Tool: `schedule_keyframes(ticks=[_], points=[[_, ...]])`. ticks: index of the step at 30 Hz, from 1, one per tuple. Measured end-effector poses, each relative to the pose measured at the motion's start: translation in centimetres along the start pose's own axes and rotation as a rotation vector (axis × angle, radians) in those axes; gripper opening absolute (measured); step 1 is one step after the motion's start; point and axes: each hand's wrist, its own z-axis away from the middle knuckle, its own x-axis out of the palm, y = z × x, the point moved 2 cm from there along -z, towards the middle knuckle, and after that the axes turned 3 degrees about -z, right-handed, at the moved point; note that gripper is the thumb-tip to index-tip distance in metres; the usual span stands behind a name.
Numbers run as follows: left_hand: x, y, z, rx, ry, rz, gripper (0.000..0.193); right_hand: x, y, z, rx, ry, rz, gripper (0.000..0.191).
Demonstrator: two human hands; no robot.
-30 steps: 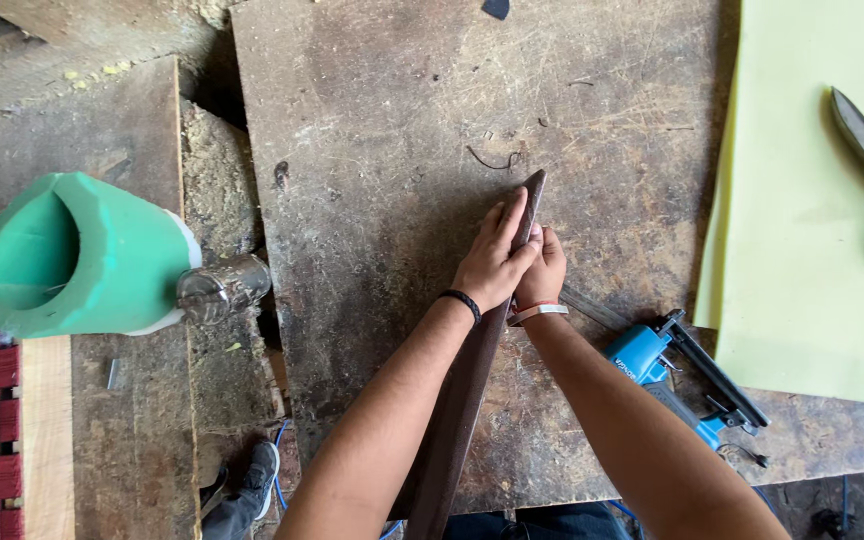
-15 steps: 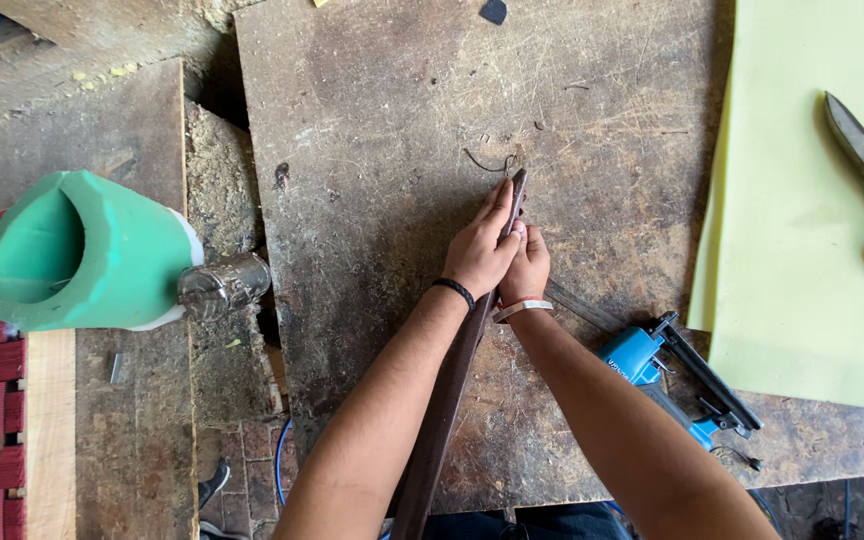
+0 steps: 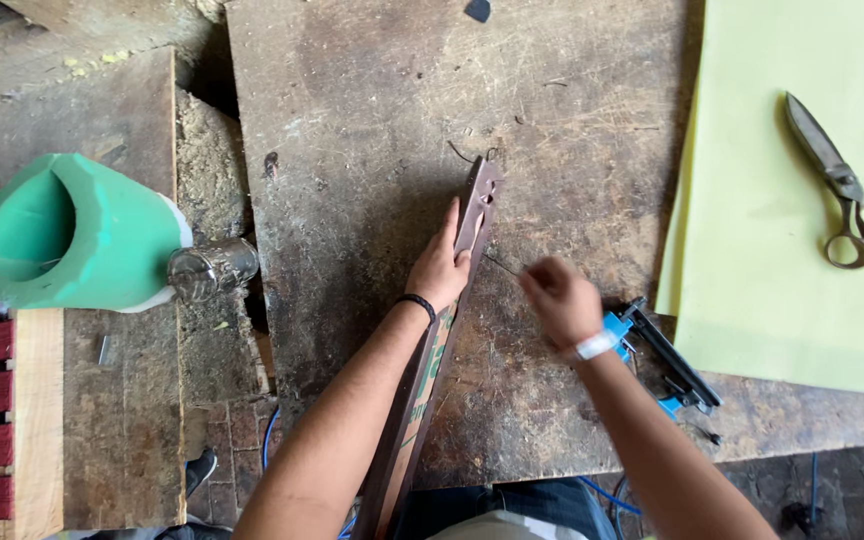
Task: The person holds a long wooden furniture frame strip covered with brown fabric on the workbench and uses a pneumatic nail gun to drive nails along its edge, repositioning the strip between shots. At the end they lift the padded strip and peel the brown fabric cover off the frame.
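Left hand flat, fingers stretched along the brown strip, pressing it to the worn workbench | right hand apart, blurred, loosely curled, grip unclear, just beside blue stapler | scissors on yellow-green sheet | green foam roll far left

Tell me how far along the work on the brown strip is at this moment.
Done: the brown strip lies flat on the worn board. In hand: the left hand presses it down; the right hand, blurred, is off it, beside the blue tool. Left: that tool is not picked up, and the scissors lie untouched on the yellow sheet.
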Motion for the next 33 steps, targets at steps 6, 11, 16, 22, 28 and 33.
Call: schedule_keyframes(ticks=[6,11,16,22,28,33], points=[[1.0,-1.3,0.0,0.017,0.024,0.102,0.09,-8.4,3.8,11.1,0.171,0.028,0.578,0.071],[1.6,-1.2,0.1,0.02,0.031,0.09,0.088,-8.0,6.7,13.1,0.193,0.027,0.469,0.084],[1.1,-1.0,0.0,-0.033,-0.006,0.077,0.091,-9.2,4.2,9.7,0.338,0.038,0.272,0.065],[1.0,-1.2,-0.4,-0.032,-0.023,0.094,0.091,-10.2,-4.0,-1.6,0.306,-0.296,0.304,0.051],[1.2,-1.6,-0.7,0.033,0.047,0.072,0.093,-5.5,-7.3,-9.3,0.022,-0.286,0.425,0.052],[1.2,-1.5,-0.6,0.03,0.06,0.065,0.097,-4.1,-5.9,-11.0,-0.052,-0.27,0.483,0.049]])
